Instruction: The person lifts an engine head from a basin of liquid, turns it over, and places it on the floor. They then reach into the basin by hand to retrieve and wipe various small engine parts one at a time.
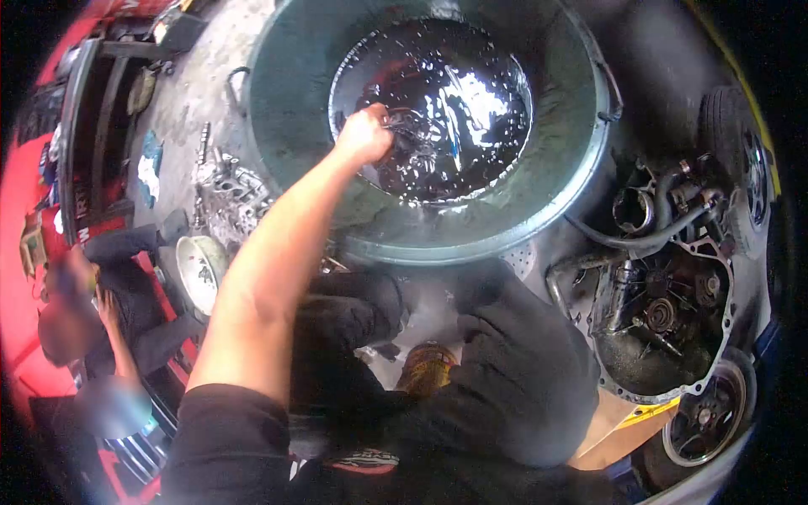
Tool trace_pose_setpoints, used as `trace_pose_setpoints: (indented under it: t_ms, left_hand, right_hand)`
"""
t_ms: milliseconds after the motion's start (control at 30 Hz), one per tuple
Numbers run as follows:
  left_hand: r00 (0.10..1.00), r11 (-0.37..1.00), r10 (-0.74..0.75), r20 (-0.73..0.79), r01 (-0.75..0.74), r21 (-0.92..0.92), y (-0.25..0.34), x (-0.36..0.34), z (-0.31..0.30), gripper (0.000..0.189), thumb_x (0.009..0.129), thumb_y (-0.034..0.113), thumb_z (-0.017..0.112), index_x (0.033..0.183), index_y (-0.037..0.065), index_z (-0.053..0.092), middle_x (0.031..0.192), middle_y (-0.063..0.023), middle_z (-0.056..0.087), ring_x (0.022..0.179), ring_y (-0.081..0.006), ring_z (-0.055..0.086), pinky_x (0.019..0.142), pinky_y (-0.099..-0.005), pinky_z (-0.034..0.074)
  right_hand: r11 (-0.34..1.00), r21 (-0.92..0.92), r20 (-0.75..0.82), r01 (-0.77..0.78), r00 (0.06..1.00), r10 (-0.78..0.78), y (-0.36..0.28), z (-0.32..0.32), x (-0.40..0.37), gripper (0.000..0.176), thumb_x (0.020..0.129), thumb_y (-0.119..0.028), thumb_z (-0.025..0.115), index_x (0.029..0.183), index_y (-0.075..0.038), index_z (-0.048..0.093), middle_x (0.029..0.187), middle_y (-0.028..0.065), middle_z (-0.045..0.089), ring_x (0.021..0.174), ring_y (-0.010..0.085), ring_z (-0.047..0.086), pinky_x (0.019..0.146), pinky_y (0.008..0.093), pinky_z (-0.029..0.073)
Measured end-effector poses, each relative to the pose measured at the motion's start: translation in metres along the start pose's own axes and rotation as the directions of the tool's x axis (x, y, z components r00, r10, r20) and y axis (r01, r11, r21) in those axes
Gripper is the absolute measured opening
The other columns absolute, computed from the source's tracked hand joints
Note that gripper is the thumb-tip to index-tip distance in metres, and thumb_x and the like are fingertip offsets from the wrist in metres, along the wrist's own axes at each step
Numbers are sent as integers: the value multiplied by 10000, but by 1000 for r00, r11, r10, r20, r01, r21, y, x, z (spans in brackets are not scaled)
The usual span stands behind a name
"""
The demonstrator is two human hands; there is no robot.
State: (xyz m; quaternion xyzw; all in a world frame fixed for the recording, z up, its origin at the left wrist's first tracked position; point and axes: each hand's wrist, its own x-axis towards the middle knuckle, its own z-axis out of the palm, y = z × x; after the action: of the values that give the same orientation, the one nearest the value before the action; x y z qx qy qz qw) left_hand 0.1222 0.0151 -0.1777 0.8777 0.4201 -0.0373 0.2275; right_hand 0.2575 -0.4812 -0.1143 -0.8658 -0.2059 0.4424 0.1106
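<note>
My left hand (366, 136) reaches over the near left side of a large green tub (421, 229) with dark, bubbly liquid (421, 76) in it. Its fingers are closed at the liquid's surface, around a dark, wet object (408, 126) partly sunk in the liquid; I cannot tell what it is. Close to the hand, a thin, pale stick-like shape (455, 139) shows in the liquid among bright reflections. My right hand is outside the view.
Greasy metal parts (231, 198) and a white basin (200, 271) stand left of the tub. At right lie a large gearbox housing (665, 324), a hose (644, 240) and wheels (707, 417). Two people sit at far left. A brown can (427, 368) stands between my legs.
</note>
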Motion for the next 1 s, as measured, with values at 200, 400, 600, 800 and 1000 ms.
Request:
trace_pose_setpoints:
  t_ms: [200, 400, 600, 800, 1000]
  left_hand:
    - [977, 994, -99, -190, 106, 22, 50, -43, -122, 276, 752, 111, 561, 1002, 28, 643, 998, -245, 671, 1000, -395, 643, 874, -464, 503]
    - [988, 1000, -14, -153, 16, 12, 51, -51, -140, 305, 757, 131, 578, 1024, 37, 693, 979, -228, 684, 984, -374, 658, 876, -424, 517]
    - [983, 964, 182, -30, -184, -191, 44, -24, -63, 251, 804, 159, 608, 1001, 55, 724, 950, -188, 707, 849, -316, 697, 801, -401, 547]
    - [961, 965, 259, -94, -261, -2, -12, -8, -80, 196, 831, 209, 644, 945, 65, 712, 951, -197, 678, 970, -331, 635, 866, -452, 498]
    - [906, 993, -101, -411, 67, -95, -99, -7, -99, 297, 878, 261, 644, 757, -9, 611, 762, -213, 630, 769, -405, 612, 709, -470, 489]
  right_hand:
    - [935, 40, -397, 351, 865, -308, -70, -83, 60, 314, 931, -155, 605, 1213, -20, 636, 1106, 166, 687, 1012, 246, 672, 885, 335, 520]
    - [599, 235, -395, 766, 638, -661, -228, -96, 116, 524, 886, -247, 699, 1348, -73, 523, 1126, 163, 682, 1009, 232, 669, 889, 326, 524]
    - [688, 264, 99, 676, 690, -717, -286, 3, 212, 992, 819, -173, 774, 1538, -122, 93, 1260, 233, 556, 984, 196, 651, 849, 331, 532]
    - [865, 186, 116, 466, 864, -490, -308, 53, 299, 253, 920, -123, 587, 1125, 17, 635, 914, 88, 692, 803, 120, 614, 717, 282, 492]
    - [833, 95, -71, 545, 838, -540, -357, 119, 337, 228, 954, -209, 590, 1087, -34, 652, 882, 136, 690, 782, 222, 639, 703, 379, 513]
